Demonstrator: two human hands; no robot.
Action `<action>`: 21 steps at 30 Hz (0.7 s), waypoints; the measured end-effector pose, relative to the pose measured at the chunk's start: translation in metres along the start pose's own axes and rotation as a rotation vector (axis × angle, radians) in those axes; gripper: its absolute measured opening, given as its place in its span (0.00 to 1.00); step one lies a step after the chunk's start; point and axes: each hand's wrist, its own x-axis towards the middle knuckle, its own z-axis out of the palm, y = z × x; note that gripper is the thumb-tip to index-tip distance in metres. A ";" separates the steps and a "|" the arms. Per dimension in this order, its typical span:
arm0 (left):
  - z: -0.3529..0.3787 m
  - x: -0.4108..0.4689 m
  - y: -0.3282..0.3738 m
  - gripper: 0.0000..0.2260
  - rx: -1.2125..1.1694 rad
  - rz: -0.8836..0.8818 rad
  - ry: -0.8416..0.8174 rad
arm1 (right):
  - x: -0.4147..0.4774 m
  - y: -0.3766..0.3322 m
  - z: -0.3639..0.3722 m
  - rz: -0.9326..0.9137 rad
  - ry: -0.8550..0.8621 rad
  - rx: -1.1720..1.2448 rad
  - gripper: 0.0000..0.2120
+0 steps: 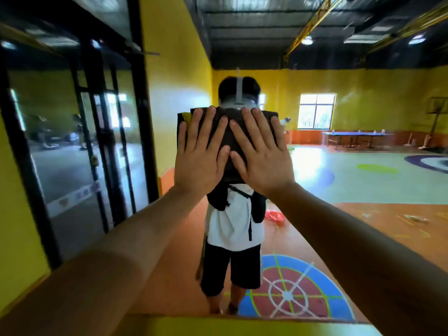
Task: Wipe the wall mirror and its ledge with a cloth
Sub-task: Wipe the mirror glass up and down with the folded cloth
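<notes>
On the mirror (pixel 339 178), at about its middle height, a dark cloth (pixel 227 141) lies flat against the glass, pinned there by both palms. The left hand (pixel 201 154) and the right hand (pixel 263 154) sit side by side on it, thumbs nearly meeting, fingers straight, spread and pointing up. Neither grip closes on anything; each is wide and simply presses. Both arms reach almost straight toward the mirror. The step in hand looks like the wiping of the glass itself. The ledge (pixel 242 327), the yellow strip along the mirror's lower edge, seems not yet wiped. The next move likely calls for even pressure while sliding the cloth across the mirror, so it does not slip down the glass.
</notes>
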 end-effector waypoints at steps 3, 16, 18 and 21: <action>0.012 -0.049 0.010 0.25 -0.007 0.001 0.013 | -0.044 -0.020 0.007 0.000 -0.004 0.029 0.29; 0.060 -0.330 0.051 0.34 -0.082 0.059 -0.235 | -0.294 -0.133 0.041 -0.067 -0.233 0.054 0.30; 0.070 -0.377 0.059 0.35 -0.105 0.066 -0.252 | -0.338 -0.151 0.046 -0.078 -0.283 0.050 0.32; 0.084 -0.441 0.072 0.35 -0.130 0.072 -0.263 | -0.397 -0.176 0.052 -0.091 -0.325 0.044 0.32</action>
